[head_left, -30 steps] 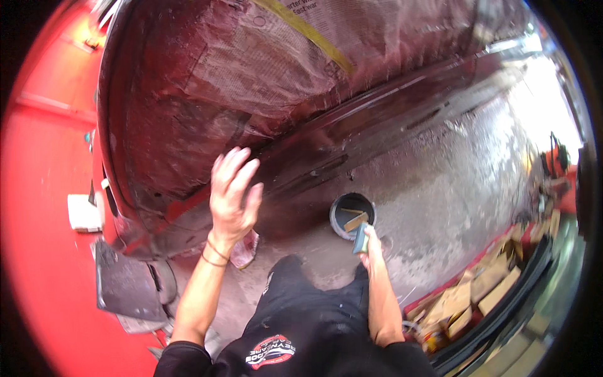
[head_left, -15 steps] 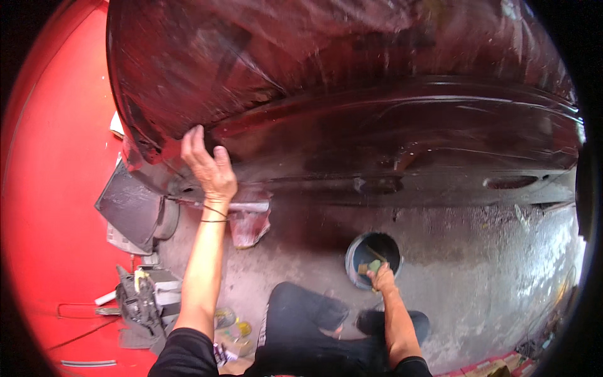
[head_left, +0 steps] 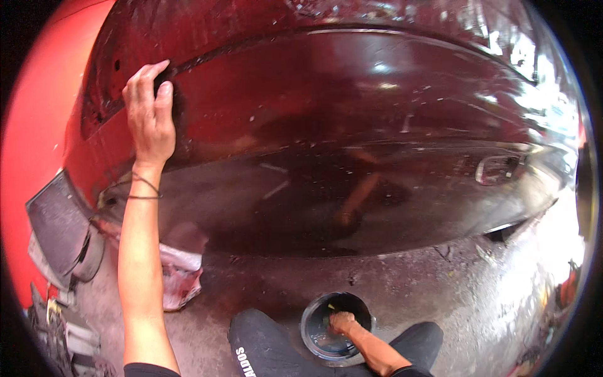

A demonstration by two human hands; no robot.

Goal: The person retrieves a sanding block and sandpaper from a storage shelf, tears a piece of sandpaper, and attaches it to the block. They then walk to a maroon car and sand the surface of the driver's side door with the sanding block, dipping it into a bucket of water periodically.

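A dark red, wet-looking car bumper [head_left: 289,113] spans the view in front of me. My left hand [head_left: 151,119] reaches up to its left part with the fingers stretched out and the thumb apart; nothing is held in it. Between my knees stands a round black bucket [head_left: 306,339] with water in it. My right hand [head_left: 341,322] is down inside the bucket, its fingers curled and partly hidden. A small greenish piece shows by the fingertips, too unclear to name.
A bright red panel [head_left: 38,125] runs along the left side. Dark plastic parts [head_left: 59,226] lie piled at the left, and a torn reddish-white piece [head_left: 181,283] hangs under the bumper. The grey concrete floor [head_left: 427,295] looks wet at the right.
My view has shifted closer to the bumper. My right hand has gone lower into the bucket, covering most of the green thing there. My left hand remains at the bumper's left part.
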